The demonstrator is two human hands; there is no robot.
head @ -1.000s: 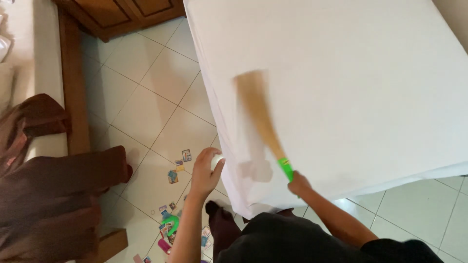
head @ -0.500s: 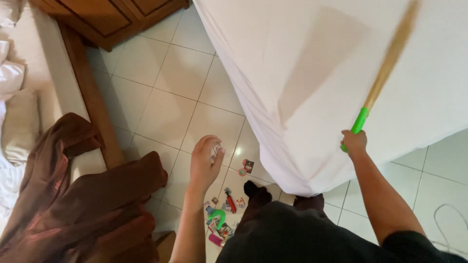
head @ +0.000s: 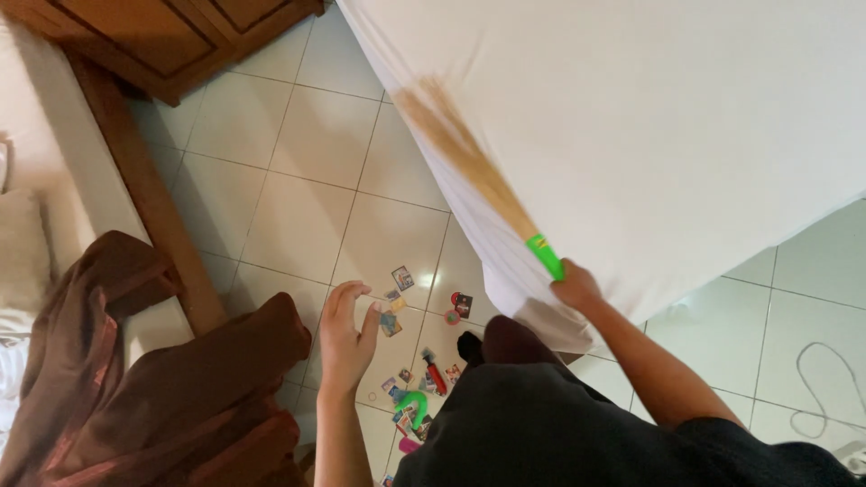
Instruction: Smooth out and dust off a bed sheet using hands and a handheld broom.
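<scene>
My right hand (head: pixel 575 289) grips the green handle of a straw whisk broom (head: pixel 469 167), whose blurred tan bristles lie across the left edge of a white-sheeted mattress (head: pixel 649 117). My left hand (head: pixel 345 329) hovers over the tiled floor with its fingers apart and nothing in it. Just beyond its fingertips lie small picture cards (head: pixel 401 278) and small toys (head: pixel 431 374) scattered on the tiles.
A brown blanket (head: pixel 153 379) drapes over a second bed with a wooden frame (head: pixel 149 194) at left. A wooden cabinet (head: pixel 180 32) stands at the top left. A white cable (head: pixel 825 383) loops on the floor at right. Pale tiles (head: pixel 298 180) run between the beds.
The broom swung from the mattress's right side back across to its left edge. My left hand dropped lower and opened; the small pale thing it held no longer shows.
</scene>
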